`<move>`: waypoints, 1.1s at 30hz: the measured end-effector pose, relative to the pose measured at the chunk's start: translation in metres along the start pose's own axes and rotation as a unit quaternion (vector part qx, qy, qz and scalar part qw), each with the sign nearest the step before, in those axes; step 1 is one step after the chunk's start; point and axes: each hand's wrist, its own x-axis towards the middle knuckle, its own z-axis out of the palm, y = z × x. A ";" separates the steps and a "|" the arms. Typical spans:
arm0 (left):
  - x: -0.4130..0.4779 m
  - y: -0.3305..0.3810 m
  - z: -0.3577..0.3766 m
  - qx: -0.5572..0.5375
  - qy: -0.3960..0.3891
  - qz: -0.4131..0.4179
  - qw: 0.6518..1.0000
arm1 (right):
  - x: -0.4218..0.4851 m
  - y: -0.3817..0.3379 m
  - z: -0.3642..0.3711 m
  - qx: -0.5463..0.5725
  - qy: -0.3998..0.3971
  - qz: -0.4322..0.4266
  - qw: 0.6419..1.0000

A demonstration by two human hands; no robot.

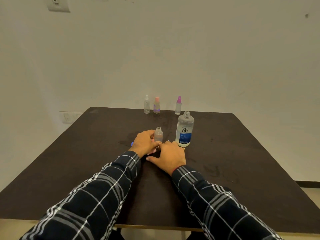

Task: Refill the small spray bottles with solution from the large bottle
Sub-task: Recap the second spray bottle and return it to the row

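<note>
A small clear spray bottle (158, 135) stands uncapped near the table's middle. My left hand (144, 143) grips its left side. My right hand (170, 157) lies low on the table just right of the bottle's base, thumb stretched left, its fingertips hidden behind the knuckles. A thin pale tip (168, 141) pokes out above those knuckles. The large solution bottle (185, 129) with a blue label stands open, without a cap, just right of my right hand. A blue piece (132, 143) peeks out behind my left hand.
Three small spray bottles stand along the far edge of the dark table (233, 161): a clear one (146, 104), one with a pink cap (156, 105) and one with a magenta sprayer (178, 105). A wall rises right behind them.
</note>
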 end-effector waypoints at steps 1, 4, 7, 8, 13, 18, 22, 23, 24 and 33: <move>-0.001 0.000 0.000 -0.006 0.002 0.001 1.000 | 0.001 -0.004 0.000 0.001 -0.005 0.015 1.000; -0.003 -0.001 0.000 -0.031 0.008 0.000 0.999 | 0.002 -0.011 -0.003 0.018 -0.025 0.055 0.998; -0.004 -0.002 0.001 -0.033 0.016 0.002 0.999 | 0.003 -0.020 -0.003 0.026 -0.026 0.097 0.995; -0.004 -0.001 0.001 -0.030 0.017 0.001 0.999 | 0.002 -0.023 -0.002 0.027 -0.022 0.116 0.993; 0.000 -0.001 0.003 -0.015 0.017 -0.005 1.000 | 0.006 -0.034 -0.002 0.056 -0.045 0.222 0.972; 0.001 -0.002 0.004 -0.007 0.021 -0.003 1.000 | 0.011 -0.035 -0.001 0.040 -0.043 0.252 0.966; 0.002 -0.001 0.004 0.000 0.016 -0.005 1.000 | 0.016 -0.035 -0.005 0.032 -0.076 0.244 0.966; 0.002 -0.001 0.003 -0.001 0.014 -0.007 1.000 | 0.017 -0.036 -0.006 0.033 -0.083 0.240 0.967; 0.002 -0.001 0.003 -0.003 0.013 -0.007 1.000 | 0.017 -0.038 -0.006 0.034 -0.087 0.237 0.967; -0.001 0.002 0.002 0.001 0.011 -0.015 1.000 | 0.014 -0.039 -0.008 0.050 -0.091 0.253 0.962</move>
